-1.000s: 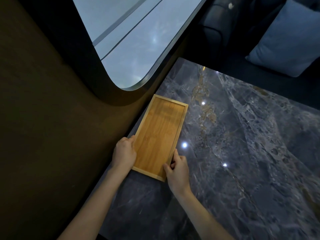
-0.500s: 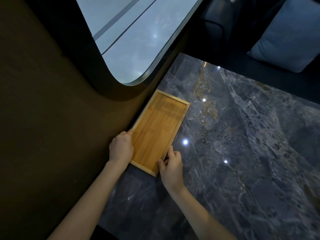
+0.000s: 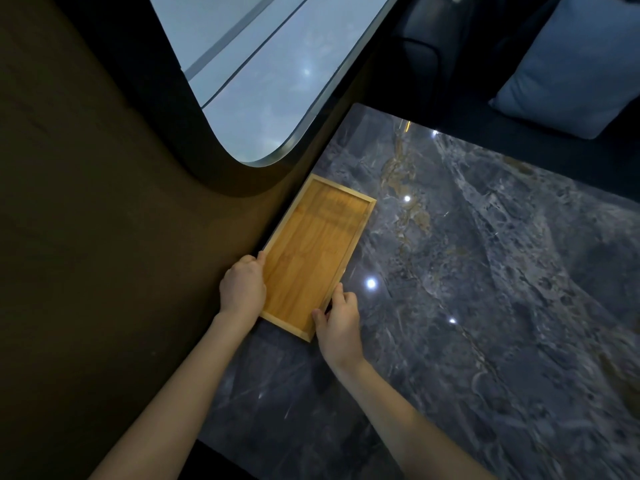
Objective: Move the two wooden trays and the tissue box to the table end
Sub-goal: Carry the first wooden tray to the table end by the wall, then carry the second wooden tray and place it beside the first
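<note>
One empty wooden tray (image 3: 315, 251) lies flat on the dark marble table (image 3: 467, 306), its long left side against the brown wall. My left hand (image 3: 242, 289) grips the tray's near left rim. My right hand (image 3: 337, 318) holds the near right corner, thumb on the rim. No second tray or tissue box is in view.
A brown padded wall (image 3: 104, 237) and a rounded window (image 3: 256, 74) border the table on the left. Beyond the far table edge sits a dark sofa with a blue cushion (image 3: 571, 67). Ceiling lights reflect on the marble.
Both hands have slid the tray left and slightly away, so it now lies closer along the wall. The grip on its near end is unchanged.
</note>
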{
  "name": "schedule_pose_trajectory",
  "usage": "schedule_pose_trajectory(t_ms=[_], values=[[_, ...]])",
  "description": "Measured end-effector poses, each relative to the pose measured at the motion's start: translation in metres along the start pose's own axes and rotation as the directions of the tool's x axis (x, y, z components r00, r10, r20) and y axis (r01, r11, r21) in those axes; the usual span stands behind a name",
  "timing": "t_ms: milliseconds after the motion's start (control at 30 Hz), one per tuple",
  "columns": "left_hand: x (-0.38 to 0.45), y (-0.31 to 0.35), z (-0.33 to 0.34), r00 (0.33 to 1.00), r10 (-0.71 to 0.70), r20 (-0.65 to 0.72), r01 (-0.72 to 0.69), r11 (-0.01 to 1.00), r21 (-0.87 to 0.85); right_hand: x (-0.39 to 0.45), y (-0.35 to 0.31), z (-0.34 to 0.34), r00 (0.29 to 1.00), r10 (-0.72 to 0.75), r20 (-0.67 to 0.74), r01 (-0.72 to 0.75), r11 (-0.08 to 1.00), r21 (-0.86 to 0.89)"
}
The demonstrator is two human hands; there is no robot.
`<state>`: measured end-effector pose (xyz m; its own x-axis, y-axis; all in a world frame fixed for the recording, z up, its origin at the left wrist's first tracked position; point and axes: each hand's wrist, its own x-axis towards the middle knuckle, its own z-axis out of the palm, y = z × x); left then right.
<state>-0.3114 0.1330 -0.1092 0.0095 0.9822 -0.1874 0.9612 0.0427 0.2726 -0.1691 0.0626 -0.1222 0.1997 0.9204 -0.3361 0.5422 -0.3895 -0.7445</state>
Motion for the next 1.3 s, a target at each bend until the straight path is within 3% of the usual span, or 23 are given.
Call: schedule_pose_trajectory(t_ms=[200, 367, 533, 667, 800, 1000, 1167, 1300], values=[[0.000, 0.010, -0.012, 0.996, 0.002, 0.091, -0.015, 0.989, 0.144, 0.006, 0.000, -0.014, 0.996, -0.017, 0.090, 0.018, 1.000, -0.013], [0.001, 0.027, -0.028, 0.980, 0.048, 0.194, -0.094, 0.968, 0.233, 0.010, -0.006, -0.047, 0.972, -0.084, 0.219, 0.138, 0.960, -0.244], [-0.007, 0.067, -0.051, 0.961, 0.161, 0.226, -0.189, 0.976, 0.109, -0.004, -0.008, -0.093, 0.928, -0.187, 0.322, 0.312, 0.863, -0.398], [-0.016, 0.112, -0.055, 0.946, 0.235, 0.224, -0.238, 0.971, -0.016, -0.023, 0.001, -0.137, 0.920, -0.222, 0.322, 0.372, 0.751, -0.546], [-0.035, 0.166, -0.047, 0.924, 0.336, 0.180, -0.318, 0.940, -0.122, -0.047, 0.020, -0.189, 0.954, -0.211, 0.211, 0.297, 0.736, -0.609], [-0.086, 0.253, -0.013, 0.858, 0.490, 0.152, -0.444, 0.858, -0.259, -0.094, 0.088, -0.275, 0.975, -0.206, -0.086, 0.108, 0.774, -0.624], [-0.134, 0.330, 0.022, 0.761, 0.634, 0.140, -0.588, 0.765, -0.263, -0.141, 0.153, -0.342, 0.934, -0.145, -0.327, -0.061, 0.836, -0.545], [-0.167, 0.386, 0.052, 0.699, 0.702, 0.135, -0.668, 0.709, -0.225, -0.177, 0.206, -0.382, 0.901, -0.089, -0.425, -0.174, 0.824, -0.540]])
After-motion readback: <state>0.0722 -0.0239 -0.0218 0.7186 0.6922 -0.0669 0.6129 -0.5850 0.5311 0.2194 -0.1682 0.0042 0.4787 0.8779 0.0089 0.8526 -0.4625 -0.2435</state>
